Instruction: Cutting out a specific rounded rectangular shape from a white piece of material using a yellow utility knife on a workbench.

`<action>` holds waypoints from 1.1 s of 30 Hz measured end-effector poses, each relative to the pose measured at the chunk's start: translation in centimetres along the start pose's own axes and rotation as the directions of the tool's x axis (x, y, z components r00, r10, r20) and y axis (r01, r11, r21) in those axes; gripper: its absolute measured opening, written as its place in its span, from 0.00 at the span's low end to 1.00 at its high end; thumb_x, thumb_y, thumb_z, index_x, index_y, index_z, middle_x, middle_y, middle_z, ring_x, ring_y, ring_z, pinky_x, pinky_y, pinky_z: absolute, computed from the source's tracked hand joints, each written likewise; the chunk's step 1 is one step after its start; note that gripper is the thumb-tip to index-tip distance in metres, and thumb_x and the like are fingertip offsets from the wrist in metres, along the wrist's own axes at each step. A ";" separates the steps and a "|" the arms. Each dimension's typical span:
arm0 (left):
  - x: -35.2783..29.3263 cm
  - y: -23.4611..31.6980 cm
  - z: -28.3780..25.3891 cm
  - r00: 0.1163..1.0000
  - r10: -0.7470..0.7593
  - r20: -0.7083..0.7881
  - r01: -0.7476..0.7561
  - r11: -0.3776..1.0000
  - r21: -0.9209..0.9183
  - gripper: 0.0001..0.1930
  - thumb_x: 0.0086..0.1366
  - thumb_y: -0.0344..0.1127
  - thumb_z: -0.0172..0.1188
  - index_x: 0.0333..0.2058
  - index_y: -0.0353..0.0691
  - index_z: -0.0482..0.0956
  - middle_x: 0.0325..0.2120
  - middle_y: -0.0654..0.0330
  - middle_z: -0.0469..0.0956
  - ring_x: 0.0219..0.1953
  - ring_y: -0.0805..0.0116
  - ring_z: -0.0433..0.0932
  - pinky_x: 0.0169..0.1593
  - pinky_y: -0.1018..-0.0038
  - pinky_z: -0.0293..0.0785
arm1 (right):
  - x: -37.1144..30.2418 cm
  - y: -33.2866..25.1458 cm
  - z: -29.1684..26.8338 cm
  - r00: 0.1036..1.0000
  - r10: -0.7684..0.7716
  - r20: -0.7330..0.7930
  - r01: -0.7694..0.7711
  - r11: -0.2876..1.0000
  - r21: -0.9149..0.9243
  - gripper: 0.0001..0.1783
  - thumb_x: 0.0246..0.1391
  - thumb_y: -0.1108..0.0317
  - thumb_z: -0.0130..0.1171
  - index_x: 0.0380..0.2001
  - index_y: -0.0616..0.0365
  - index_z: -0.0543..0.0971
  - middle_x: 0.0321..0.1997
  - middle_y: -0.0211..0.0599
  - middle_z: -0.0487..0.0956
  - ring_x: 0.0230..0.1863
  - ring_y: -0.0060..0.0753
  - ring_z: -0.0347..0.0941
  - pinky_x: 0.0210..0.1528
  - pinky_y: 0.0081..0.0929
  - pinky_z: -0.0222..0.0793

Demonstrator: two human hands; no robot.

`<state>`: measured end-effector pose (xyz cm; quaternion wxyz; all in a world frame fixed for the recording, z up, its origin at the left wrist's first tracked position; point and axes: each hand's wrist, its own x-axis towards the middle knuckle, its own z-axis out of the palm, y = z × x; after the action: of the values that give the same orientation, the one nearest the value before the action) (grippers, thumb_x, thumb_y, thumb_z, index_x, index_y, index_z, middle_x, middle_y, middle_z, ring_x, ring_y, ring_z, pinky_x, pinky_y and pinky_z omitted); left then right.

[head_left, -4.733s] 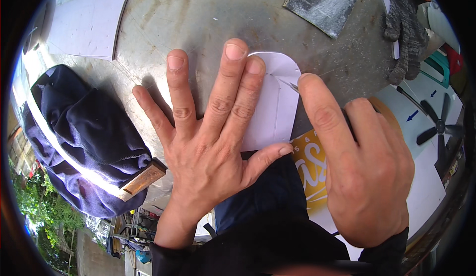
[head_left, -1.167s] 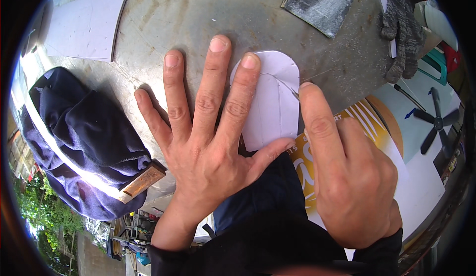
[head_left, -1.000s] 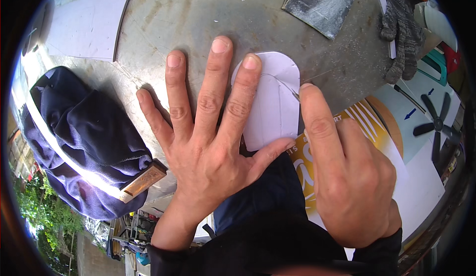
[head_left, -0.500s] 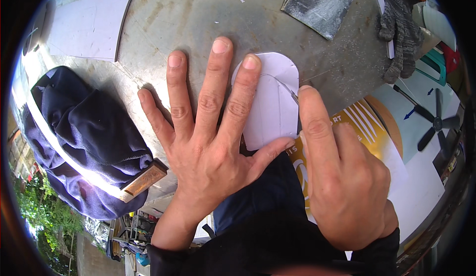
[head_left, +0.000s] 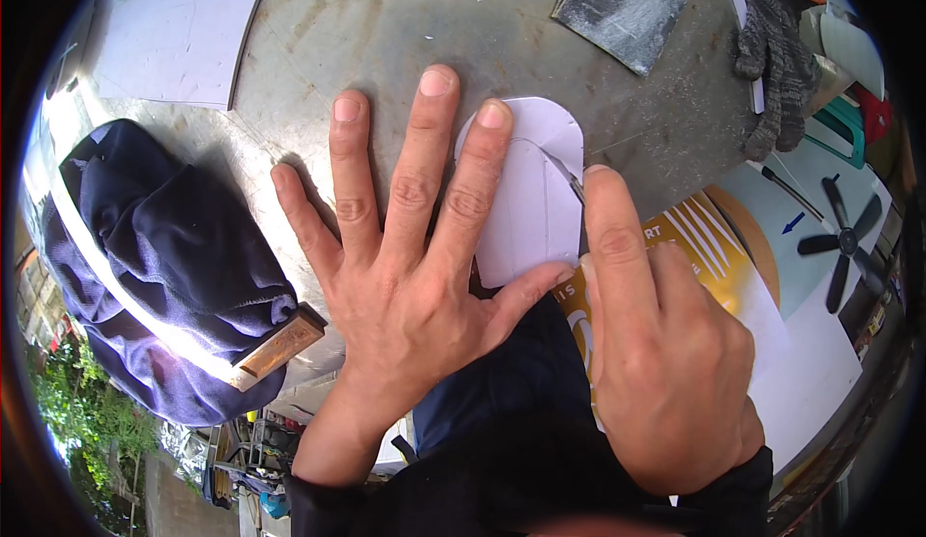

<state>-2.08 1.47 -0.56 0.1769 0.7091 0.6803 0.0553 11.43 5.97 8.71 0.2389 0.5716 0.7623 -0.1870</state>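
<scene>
My left hand [head_left: 405,248] lies flat and open with fingers spread. Its index finger and thumb press on a small white board piece [head_left: 526,219] with rounded top corners. A curved line near the top and a long line down the middle mark this piece. In my right hand [head_left: 656,344], closed at the piece's right edge, is a thin-bladed craft knife [head_left: 571,180], its index finger stretched along it. The blade's tip touches the white surface at the curved line; the knife's handle is hidden in the hand.
Dark blue cloth [head_left: 164,277] and a wooden-edged block [head_left: 280,347] lie left. A larger white board [head_left: 178,45] is at far left. A dusty black sheet [head_left: 627,16] and grey gloves [head_left: 776,74] lie at far right. A small black fan [head_left: 846,241] stands right, near yellow printed sheet [head_left: 709,248].
The knife's blade and my right hand have shifted very slightly against the white piece. My left hand keeps its place on it. The black fan's blades have turned.
</scene>
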 end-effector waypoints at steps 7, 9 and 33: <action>0.0 0.0 0.0 1.000 0.005 -0.006 -0.005 1.000 -0.017 0.45 0.60 0.73 0.58 0.69 0.49 0.71 0.72 0.56 0.63 0.76 0.43 0.52 0.76 0.44 0.29 | -0.1 -0.6 -0.3 0.998 0.057 0.026 -0.058 0.998 0.037 0.29 0.62 0.70 0.61 0.67 0.54 0.71 0.30 0.43 0.78 0.27 0.49 0.79 0.29 0.41 0.75; 0.0 0.0 0.1 1.000 0.005 -0.010 -0.005 1.000 -0.013 0.45 0.61 0.72 0.58 0.68 0.49 0.71 0.72 0.56 0.63 0.76 0.43 0.52 0.75 0.44 0.28 | -0.1 -0.7 -0.4 0.996 0.074 0.046 -0.077 0.996 0.053 0.29 0.62 0.70 0.61 0.66 0.54 0.71 0.30 0.45 0.79 0.28 0.51 0.80 0.29 0.42 0.75; -0.1 0.0 0.0 0.999 -0.023 -0.031 0.021 0.998 -0.061 0.41 0.61 0.67 0.61 0.68 0.51 0.72 0.72 0.58 0.64 0.76 0.45 0.53 0.75 0.45 0.27 | 0.0 -2.0 -0.7 0.986 0.146 0.086 -0.155 0.982 0.110 0.31 0.59 0.72 0.63 0.65 0.54 0.70 0.33 0.48 0.82 0.31 0.55 0.81 0.32 0.45 0.75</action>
<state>-2.07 1.40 -0.58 0.1880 0.6950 0.6887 0.0855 9.44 5.82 9.35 0.2481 0.6328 0.6949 -0.2346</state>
